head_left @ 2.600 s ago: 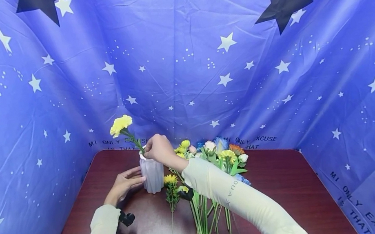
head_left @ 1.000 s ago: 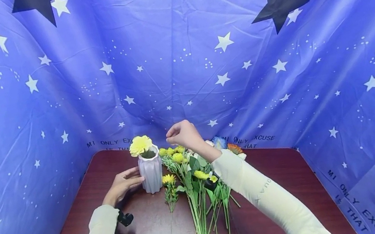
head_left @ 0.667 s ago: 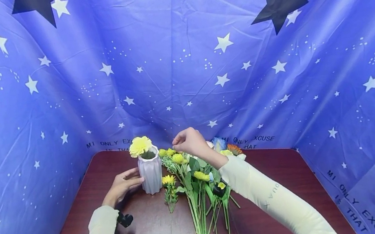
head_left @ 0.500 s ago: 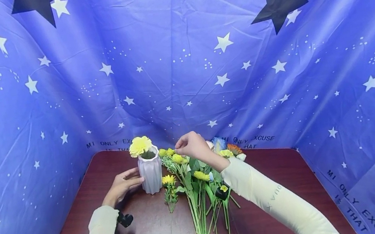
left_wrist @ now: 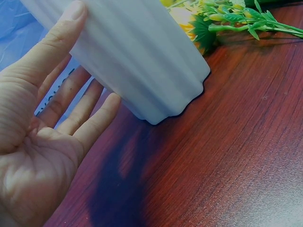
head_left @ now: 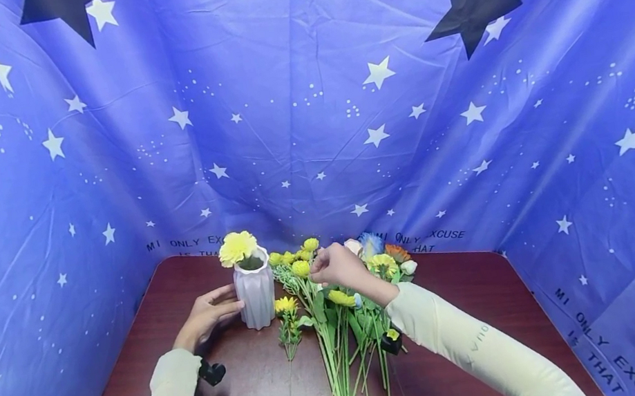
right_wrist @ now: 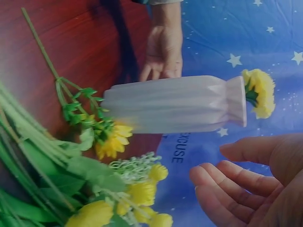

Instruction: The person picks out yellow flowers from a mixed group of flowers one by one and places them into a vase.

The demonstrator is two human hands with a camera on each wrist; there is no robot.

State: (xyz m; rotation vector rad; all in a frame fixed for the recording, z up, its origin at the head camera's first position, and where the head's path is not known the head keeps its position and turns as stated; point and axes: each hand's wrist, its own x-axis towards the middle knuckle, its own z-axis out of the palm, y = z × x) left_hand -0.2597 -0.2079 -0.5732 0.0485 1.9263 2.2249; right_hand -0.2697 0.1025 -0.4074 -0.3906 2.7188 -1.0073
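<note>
A pale, fluted vase (head_left: pixel 256 296) stands upright on the table, with one yellow carnation (head_left: pixel 237 248) in its mouth. My left hand (head_left: pixel 208 316) is at the vase's left side. In the left wrist view its thumb (left_wrist: pixel 57 40) lies along the vase wall, and the other fingers, nearly straight, reach the vase's edge; some fingertips are hidden. My right hand (head_left: pixel 342 267) hovers over the heads of a pile of loose flowers (head_left: pixel 336 356). Seen from the right wrist, its thumb and loosely bent fingers stand apart with nothing between them.
A short yellow flower sprig (head_left: pixel 288 322) lies between the vase and the pile. Orange (head_left: pixel 397 252), blue (head_left: pixel 372 245) and white (head_left: pixel 408 267) blooms are at the pile's right. The dark red table (head_left: pixel 469 313) is enclosed by a blue star-printed cloth (head_left: pixel 287 91).
My right hand pushed the carnation's stem down into the vase and let go. It then moved right and down to the flower pile. My left hand has stayed at the vase.
</note>
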